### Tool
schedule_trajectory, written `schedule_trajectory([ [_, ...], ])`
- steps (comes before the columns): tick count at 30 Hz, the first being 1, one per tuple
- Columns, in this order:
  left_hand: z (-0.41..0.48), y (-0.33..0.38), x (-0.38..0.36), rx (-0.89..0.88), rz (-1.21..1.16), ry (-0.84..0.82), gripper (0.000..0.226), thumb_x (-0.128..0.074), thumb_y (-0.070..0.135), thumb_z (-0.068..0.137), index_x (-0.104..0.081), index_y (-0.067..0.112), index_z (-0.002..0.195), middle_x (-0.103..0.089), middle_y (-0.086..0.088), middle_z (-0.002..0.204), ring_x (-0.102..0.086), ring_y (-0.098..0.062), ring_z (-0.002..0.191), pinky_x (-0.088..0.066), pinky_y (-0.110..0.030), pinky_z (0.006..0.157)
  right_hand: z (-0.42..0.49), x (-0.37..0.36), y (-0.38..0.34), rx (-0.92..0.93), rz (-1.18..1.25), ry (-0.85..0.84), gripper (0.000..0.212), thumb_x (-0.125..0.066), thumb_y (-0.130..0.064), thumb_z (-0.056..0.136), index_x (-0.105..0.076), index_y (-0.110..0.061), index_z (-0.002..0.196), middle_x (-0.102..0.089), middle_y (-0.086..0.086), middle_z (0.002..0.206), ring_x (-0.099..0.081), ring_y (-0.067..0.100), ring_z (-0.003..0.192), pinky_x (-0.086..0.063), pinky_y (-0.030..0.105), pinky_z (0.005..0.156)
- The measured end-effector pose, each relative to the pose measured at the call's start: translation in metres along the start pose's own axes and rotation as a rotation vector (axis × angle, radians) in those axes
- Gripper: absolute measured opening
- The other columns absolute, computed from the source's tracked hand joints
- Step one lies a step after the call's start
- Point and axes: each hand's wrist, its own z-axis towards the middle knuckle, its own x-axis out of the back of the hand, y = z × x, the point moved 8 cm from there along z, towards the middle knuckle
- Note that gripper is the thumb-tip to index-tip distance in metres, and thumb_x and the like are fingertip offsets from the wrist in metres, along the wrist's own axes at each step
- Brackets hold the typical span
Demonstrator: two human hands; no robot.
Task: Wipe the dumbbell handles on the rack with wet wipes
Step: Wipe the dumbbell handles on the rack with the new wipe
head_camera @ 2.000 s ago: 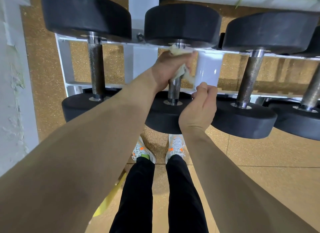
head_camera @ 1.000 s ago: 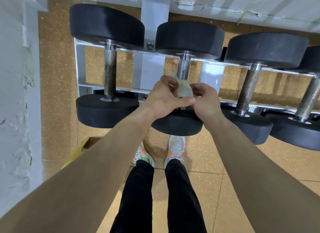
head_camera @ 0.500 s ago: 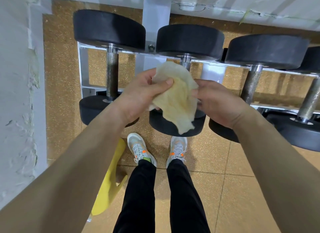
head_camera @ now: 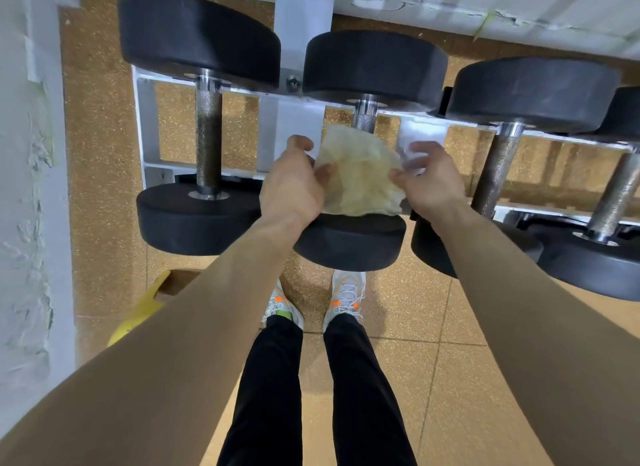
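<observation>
A soiled, yellowish wet wipe is spread out between my hands, above the middle dumbbell on the white rack. My left hand pinches its left edge with thumb and fingers. My right hand pinches its right edge, its fingers blurred. The wipe hides most of the middle dumbbell's handle; only the top of that handle shows. The left dumbbell's knurled handle and the right dumbbell's handle are bare.
Another dumbbell lies at the far right of the rack. A white wall runs along the left. A yellow object lies on the cork-coloured floor beside my left arm. My feet in pale sneakers stand below the rack.
The wipe came off the middle dumbbell's handle, where my left hand had rubbed it. Both hands lifted it and opened it out; it is now spread wider between them.
</observation>
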Motion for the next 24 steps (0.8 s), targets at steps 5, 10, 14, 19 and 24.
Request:
schedule_trajectory([
  [5, -0.027, -0.015, 0.020, 0.013, -0.296, 0.310, 0.026, -0.056, 0.021, 0.099, -0.052, 0.021, 0.124, -0.061, 0.005, 0.121, -0.061, -0.017, 0.105, -0.051, -0.036, 0.092, -0.035, 0.002, -0.032, 0.084, -0.075, 0.181, 0.033, -0.063, -0.038, 0.091, -0.057, -0.016, 0.116, -0.057, 0.000, 0.111, -0.055, 0.020, 0.104, -0.040, 0.027, 0.080],
  [10, -0.043, -0.017, 0.008, 0.122, -0.511, 0.366, 0.015, -0.052, 0.014, 0.098, -0.051, 0.026, 0.108, -0.062, 0.003, 0.114, -0.060, -0.016, 0.101, -0.046, -0.028, 0.088, -0.040, -0.075, -0.047, -0.019, -0.151, -0.201, 0.034, -0.077, -0.045, 0.081, -0.060, -0.016, 0.088, -0.063, 0.001, 0.085, -0.060, 0.015, 0.073, -0.039, 0.023, 0.052],
  [14, -0.039, -0.021, -0.002, 0.229, -0.606, 0.394, 0.014, -0.051, 0.015, 0.098, -0.052, 0.027, 0.105, -0.063, 0.003, 0.113, -0.059, -0.017, 0.104, -0.047, -0.034, 0.093, -0.016, -0.088, -0.036, -0.232, 0.262, -0.091, 0.033, -0.086, -0.029, 0.073, -0.065, -0.012, 0.093, -0.071, 0.003, 0.089, -0.070, 0.022, 0.087, -0.057, 0.030, 0.067],
  [19, -0.035, -0.023, -0.007, 0.247, -0.617, 0.410, 0.009, -0.050, 0.020, 0.099, -0.054, 0.028, 0.101, -0.063, 0.003, 0.107, -0.058, -0.019, 0.101, -0.048, -0.040, 0.092, -0.004, -0.096, -0.044, -0.182, 0.732, -0.324, 0.017, -0.082, -0.019, 0.084, -0.070, -0.008, 0.091, -0.071, 0.003, 0.072, -0.069, 0.021, 0.065, -0.056, 0.031, 0.057],
  [24, -0.035, -0.023, -0.010, 0.238, -0.616, 0.371, 0.008, -0.049, 0.023, 0.099, -0.055, 0.029, 0.100, -0.063, 0.006, 0.104, -0.058, -0.020, 0.101, -0.048, -0.039, 0.090, 0.008, -0.090, -0.068, -0.161, 0.963, -0.553, 0.029, -0.071, -0.023, 0.092, -0.066, -0.021, 0.064, -0.048, -0.004, 0.056, -0.044, 0.010, 0.044, -0.038, 0.024, 0.047],
])
